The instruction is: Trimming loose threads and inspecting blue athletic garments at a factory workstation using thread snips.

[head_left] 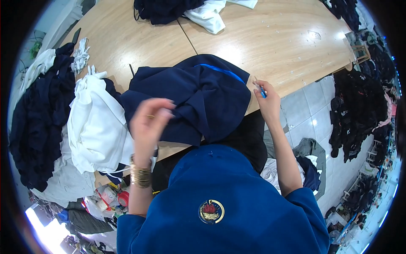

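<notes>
A dark navy garment with a bright blue strip lies bunched on the wooden table in front of me. My left hand is raised over the garment's left edge, fingers loosely curled and blurred, with gold bangles on the wrist; I cannot see anything held in it. My right hand sits at the garment's right edge near the table's rim, pinching a small blue-handled tool.
A white garment pile lies to my left, with more navy fabric beyond it. Dark and white clothes sit at the table's far side. Heaps of dark clothing stand on the tiled floor to the right.
</notes>
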Available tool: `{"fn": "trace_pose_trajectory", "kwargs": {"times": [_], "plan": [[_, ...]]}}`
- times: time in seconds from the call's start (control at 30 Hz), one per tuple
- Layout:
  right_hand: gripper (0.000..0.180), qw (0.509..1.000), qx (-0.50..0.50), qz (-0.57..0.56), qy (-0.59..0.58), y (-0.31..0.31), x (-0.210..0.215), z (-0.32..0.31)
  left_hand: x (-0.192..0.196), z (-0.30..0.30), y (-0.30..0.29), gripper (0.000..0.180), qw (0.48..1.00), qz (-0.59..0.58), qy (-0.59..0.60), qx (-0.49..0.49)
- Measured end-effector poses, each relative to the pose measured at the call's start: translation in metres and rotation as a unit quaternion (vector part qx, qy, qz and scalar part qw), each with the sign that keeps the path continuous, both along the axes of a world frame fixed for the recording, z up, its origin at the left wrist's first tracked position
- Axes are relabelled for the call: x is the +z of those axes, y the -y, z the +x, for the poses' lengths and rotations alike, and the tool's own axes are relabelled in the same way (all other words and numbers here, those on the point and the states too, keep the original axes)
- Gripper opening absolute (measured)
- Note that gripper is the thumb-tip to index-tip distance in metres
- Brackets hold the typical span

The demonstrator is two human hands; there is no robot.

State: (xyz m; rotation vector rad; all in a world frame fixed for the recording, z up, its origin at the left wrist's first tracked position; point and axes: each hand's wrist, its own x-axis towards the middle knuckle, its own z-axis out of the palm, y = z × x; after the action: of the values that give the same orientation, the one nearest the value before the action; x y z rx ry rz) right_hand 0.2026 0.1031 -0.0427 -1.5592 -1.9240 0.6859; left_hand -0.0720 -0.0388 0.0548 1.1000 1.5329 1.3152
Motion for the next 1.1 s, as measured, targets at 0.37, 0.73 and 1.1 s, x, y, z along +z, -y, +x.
{"fn": "trace_pose_trajectory", "kwargs": {"times": [0.37, 0.73, 1.1], "plan": [[0.016, 0.935, 0.285, -0.088, -0.193, 0.028, 0.043, -0.062, -0.072, 0.083, -0.046, 0.046, 0.991, -0.08, 0.098, -0.044], [0.026, 0.925, 0.226, -0.092, -0.292, 0.034, 0.082, -0.057, -0.024, 0.053, -0.036, 0.027, 0.966, -0.072, 0.24, -0.07], [0.009, 0.844, 0.072, -0.28, -0.451, 0.009, 0.097, -0.039, -0.004, 0.006, -0.027, 0.023, 0.932, -0.128, 0.326, -0.096]]}}
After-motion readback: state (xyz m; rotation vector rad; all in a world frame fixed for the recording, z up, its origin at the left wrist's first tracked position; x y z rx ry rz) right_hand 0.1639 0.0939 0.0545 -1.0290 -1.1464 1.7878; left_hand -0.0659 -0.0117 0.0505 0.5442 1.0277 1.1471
